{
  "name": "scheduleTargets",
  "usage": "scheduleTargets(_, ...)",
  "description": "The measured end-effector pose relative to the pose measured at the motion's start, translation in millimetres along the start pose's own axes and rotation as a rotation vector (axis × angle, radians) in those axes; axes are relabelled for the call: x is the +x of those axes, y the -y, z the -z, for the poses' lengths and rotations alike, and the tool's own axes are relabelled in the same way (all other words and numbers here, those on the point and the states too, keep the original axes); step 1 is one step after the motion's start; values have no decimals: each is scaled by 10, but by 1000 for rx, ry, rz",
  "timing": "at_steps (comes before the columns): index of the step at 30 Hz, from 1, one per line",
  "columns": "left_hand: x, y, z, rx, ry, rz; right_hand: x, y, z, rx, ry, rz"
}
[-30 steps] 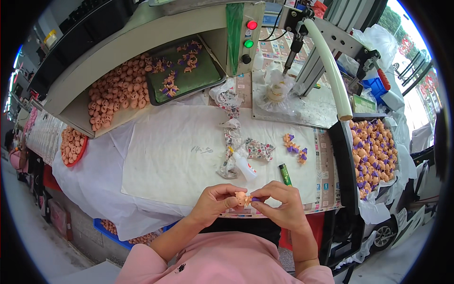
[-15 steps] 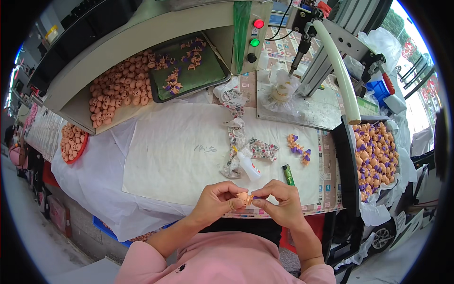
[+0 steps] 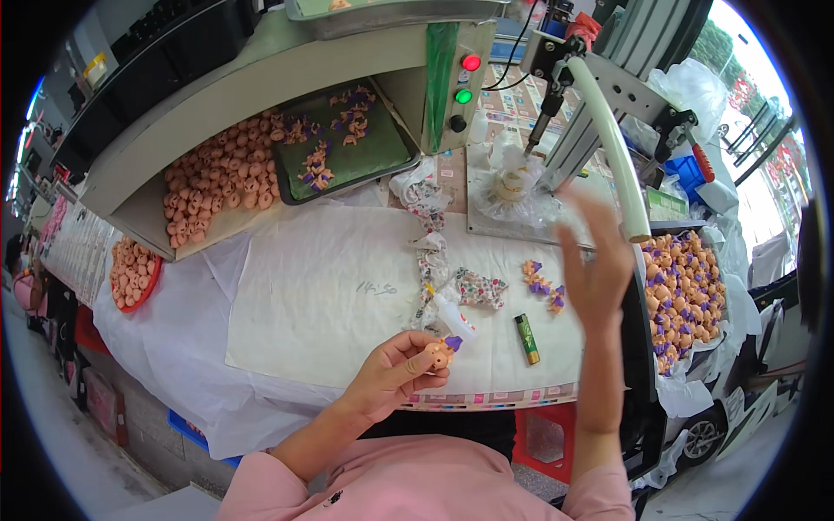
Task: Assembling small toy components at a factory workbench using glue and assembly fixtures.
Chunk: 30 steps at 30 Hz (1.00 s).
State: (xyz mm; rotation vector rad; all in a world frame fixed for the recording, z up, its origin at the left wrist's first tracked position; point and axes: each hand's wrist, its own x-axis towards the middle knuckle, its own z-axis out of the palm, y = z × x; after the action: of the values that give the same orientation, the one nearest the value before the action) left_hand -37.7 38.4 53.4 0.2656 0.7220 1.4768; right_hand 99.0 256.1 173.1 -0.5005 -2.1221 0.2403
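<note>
Hands: yours are standing well apart, the left clamped on a doll, the right free of the left.
Left hand: your left hand (image 3: 391, 373) is pinching the doll (image 3: 440, 354) between thumb and fingers, over the near edge of the counter (image 3: 512, 397).
Doll: its round head is sitting in your grip, its purple part pointing up and rightward.
Right hand: your right hand (image 3: 599, 269) is hanging blurred over the counter's right side, thumb and fingers standing apart.
Pieces: purple-and-orange pieces (image 3: 543, 285) are lying on the white sheet (image 3: 304, 304), just left of your right hand.
Stick: a green stick (image 3: 526, 339) is lying nearer you than the pieces.
Bottle: a white bottle (image 3: 455, 318) is lying beside patterned cloth (image 3: 480, 289), just beyond the doll.
Press: a metal press (image 3: 630, 100) is standing beyond your right hand.
Box: a black-sided box (image 3: 640, 356) is holding many dolls, at right.
Tray: a green-bottomed tray (image 3: 373, 143) is sitting beside piled heads (image 3: 213, 178).
</note>
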Motion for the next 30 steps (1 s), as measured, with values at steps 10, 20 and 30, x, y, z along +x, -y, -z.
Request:
scheduleTargets(10, 3, 52, -166, -54, -72, 33, 1823, -452, 390, 98, -91, 110)
scheduleTargets(20, -7, -275, 36, 8, -140, -79, 34, -1028, -475, -400, 454, -335)
scheduleTargets(30, 98, -179, -151, 54, -100, -97, -407, -1213, -3, -138, 74, -118)
